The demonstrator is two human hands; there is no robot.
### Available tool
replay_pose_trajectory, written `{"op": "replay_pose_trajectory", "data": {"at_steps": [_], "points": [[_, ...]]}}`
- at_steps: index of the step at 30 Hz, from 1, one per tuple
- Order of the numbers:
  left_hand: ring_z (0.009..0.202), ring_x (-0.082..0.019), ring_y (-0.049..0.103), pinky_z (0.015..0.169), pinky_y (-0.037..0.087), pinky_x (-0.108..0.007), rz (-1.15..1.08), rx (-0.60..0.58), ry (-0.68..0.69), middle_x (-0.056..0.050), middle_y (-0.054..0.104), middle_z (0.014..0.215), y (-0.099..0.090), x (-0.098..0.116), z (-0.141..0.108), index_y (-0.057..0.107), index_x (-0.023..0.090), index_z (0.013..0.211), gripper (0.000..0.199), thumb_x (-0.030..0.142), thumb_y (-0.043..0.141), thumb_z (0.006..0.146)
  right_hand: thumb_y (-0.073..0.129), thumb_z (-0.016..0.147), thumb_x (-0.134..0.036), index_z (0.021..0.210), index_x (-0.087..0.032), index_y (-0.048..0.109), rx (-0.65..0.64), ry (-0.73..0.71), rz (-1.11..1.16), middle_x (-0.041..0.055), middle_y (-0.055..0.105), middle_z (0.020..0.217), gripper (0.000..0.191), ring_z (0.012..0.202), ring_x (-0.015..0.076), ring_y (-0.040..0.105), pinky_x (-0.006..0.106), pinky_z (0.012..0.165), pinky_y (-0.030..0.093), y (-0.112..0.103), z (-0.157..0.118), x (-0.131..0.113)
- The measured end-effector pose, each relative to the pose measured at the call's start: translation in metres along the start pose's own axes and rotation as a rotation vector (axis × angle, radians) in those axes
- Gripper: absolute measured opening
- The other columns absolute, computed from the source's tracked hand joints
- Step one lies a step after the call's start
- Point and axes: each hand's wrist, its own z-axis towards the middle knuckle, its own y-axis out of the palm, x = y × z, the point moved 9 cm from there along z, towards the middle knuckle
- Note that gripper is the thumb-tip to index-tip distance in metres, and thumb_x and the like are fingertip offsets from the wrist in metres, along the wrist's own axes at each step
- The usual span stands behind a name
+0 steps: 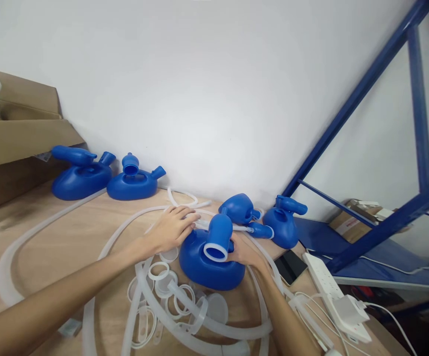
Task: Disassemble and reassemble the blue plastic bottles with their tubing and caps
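Observation:
A blue plastic bottle stands on the wooden table in the middle. Across its top lies a blue cup-shaped piece with a white ring round its mouth, facing me. My right hand grips the bottle from the right, its fingers partly hidden behind the cup-shaped piece. My left hand is at the bottle's upper left, fingers spread, over a translucent tube; whether it touches the bottle is unclear. White rings, clear discs and thick tubes lie in front.
More blue bottles stand along the wall, two at left and others at right. A cardboard box is at far left. A phone, a power strip with cables and a blue metal rack are on the right.

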Motion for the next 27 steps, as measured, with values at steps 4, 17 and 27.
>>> {"op": "replay_pose_trajectory", "data": {"at_steps": [4, 17, 27], "points": [[0.127, -0.027, 0.064, 0.110, 0.045, -0.042, -0.129, -0.038, 0.285, -0.009, 0.072, 0.134, -0.008, 0.016, -0.002, 0.073, 0.021, 0.123, 0.034, 0.018, 0.044, 0.104, 0.089, 0.070, -0.061, 0.142, -0.025, 0.064, -0.022, -0.024, 0.001, 0.0104, 0.065, 0.149, 0.084, 0.139, 0.0404, 0.059, 0.056, 0.118, 0.047, 0.001, -0.002, 0.006], [0.095, -0.022, 0.069, 0.080, 0.046, -0.033, -0.186, -0.111, 0.313, -0.007, 0.073, 0.107, -0.006, 0.027, 0.009, 0.073, 0.020, 0.103, 0.021, 0.029, 0.053, 0.105, 0.089, 0.072, -0.061, 0.142, -0.026, 0.064, -0.051, -0.030, 0.103, 0.0109, 0.067, 0.147, 0.083, 0.132, 0.0404, 0.064, 0.055, 0.113, 0.052, 0.005, 0.001, 0.006], [0.079, -0.019, 0.065, 0.070, 0.042, -0.029, -0.278, -0.153, 0.082, -0.002, 0.069, 0.089, 0.004, 0.015, 0.016, 0.065, 0.020, 0.080, 0.003, 0.017, 0.067, 0.081, 0.088, 0.071, -0.063, 0.131, -0.022, 0.071, -0.036, -0.043, 0.023, 0.0114, 0.073, 0.136, 0.075, 0.123, 0.0403, 0.067, 0.053, 0.110, 0.053, 0.002, 0.001, -0.003]]}}
